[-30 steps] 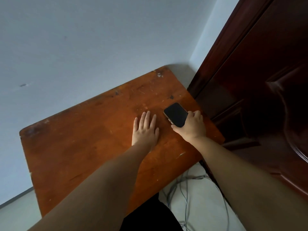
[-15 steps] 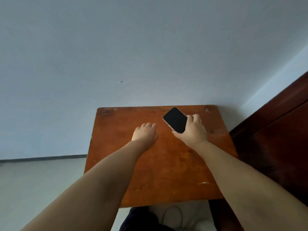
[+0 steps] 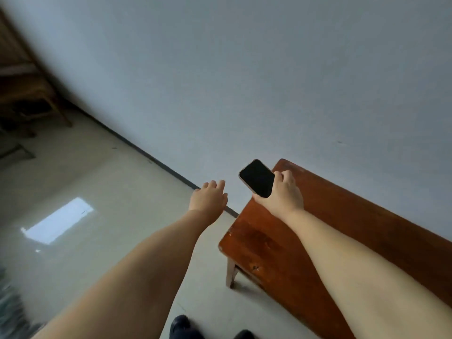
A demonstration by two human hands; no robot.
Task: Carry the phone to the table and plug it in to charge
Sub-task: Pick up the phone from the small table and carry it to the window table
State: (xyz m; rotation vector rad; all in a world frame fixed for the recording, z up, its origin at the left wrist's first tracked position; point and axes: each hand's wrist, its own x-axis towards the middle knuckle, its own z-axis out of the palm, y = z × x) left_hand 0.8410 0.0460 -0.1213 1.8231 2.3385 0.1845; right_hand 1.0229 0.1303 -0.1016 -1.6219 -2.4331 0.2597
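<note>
A black phone [image 3: 256, 177] with a dark screen is held in the air by my right hand [image 3: 281, 195], which grips its lower end above the left end of a small reddish-brown wooden table [image 3: 274, 245]. My left hand [image 3: 209, 198] hovers over the floor to the left of that table, palm down, fingers loosely apart and holding nothing. No charger or cable is in view.
A pale wall runs behind the table. A light tiled floor [image 3: 97, 192] spreads to the left, with a bright window reflection [image 3: 57, 220]. Dark wooden furniture [image 3: 22, 86] stands at the far left. My dark shoes [image 3: 182, 326] show at the bottom.
The phone has been lifted off the table in my right hand. My left hand has left the tabletop and now hangs over the floor. The view has swung left, away from the door.
</note>
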